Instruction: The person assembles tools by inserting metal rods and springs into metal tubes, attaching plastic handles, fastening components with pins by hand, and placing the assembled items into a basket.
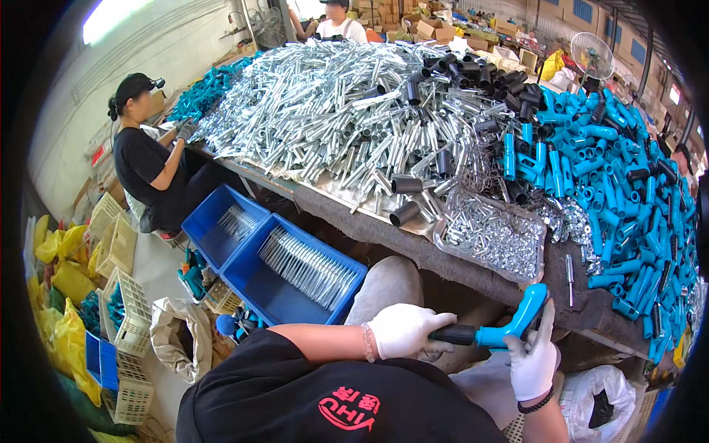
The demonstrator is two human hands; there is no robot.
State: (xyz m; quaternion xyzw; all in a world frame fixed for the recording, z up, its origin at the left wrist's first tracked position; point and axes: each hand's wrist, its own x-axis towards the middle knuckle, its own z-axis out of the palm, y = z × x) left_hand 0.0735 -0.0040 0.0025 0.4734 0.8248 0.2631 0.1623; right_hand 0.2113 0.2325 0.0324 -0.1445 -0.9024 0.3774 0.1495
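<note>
Both my hands wear white gloves and meet over my lap. My left hand (402, 329) is closed on a short black sleeve (455, 335) at the left end of an angled blue plastic handle (515, 319). My right hand (533, 367) grips the handle from the right, its fingers along the bent end, which points up. The sleeve and the handle sit in line, touching. Just beyond them, a tray of small metal parts (491, 232) lies at the table's near edge. A thin metal rod tool (569, 279) is beside the tray on the right.
A large heap of silver metal tubes (317, 111) covers the table, with black sleeves (473, 74) and blue handles (613, 192) piled right. Blue bins (277, 295) with metal rods stand left. A co-worker (144, 155) sits at the left; another person (341, 26) is across the table.
</note>
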